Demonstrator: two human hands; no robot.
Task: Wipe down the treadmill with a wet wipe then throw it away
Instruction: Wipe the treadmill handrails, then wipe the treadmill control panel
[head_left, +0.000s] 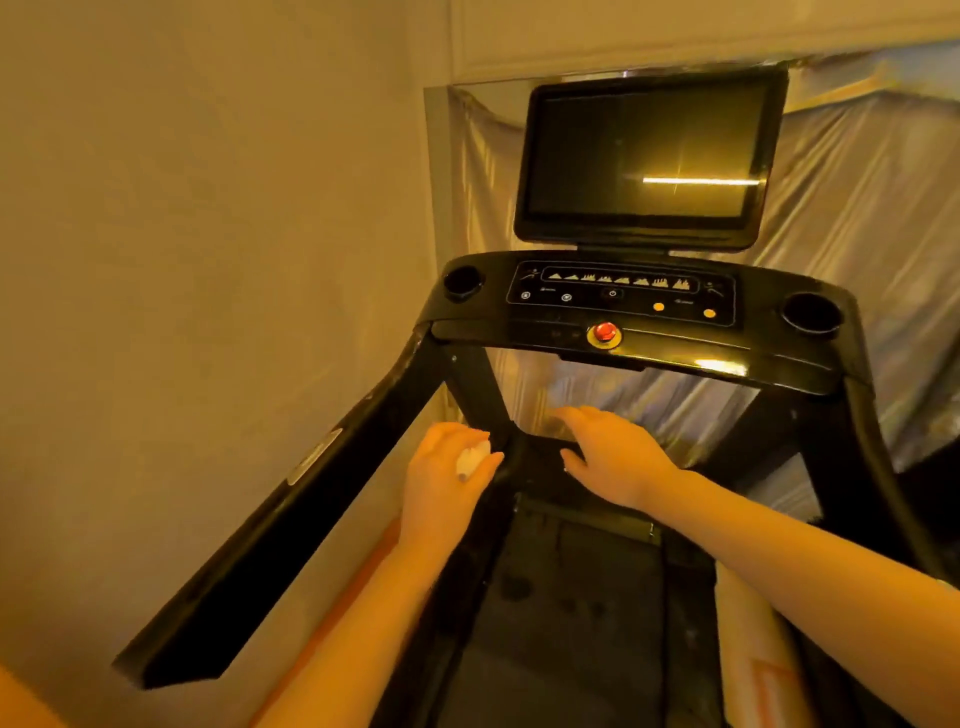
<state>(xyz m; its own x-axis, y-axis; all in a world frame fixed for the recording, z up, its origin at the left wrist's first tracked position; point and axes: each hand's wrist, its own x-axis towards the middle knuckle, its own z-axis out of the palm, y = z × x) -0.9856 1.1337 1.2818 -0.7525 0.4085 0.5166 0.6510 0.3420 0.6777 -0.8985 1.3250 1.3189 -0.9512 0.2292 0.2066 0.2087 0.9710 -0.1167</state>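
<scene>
The left hand (444, 462) pinches a small white wipe (471, 457). Just beside it, the right hand (610, 452) is spread flat over the treadmill (623, 332).

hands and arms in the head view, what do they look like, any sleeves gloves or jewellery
Both arms are bare from wrist to the frame edge: no sleeves show. The left hand and right hand wear no gloves. No rings or watch can be made out, though blur hides fine detail on the fingers.
</scene>
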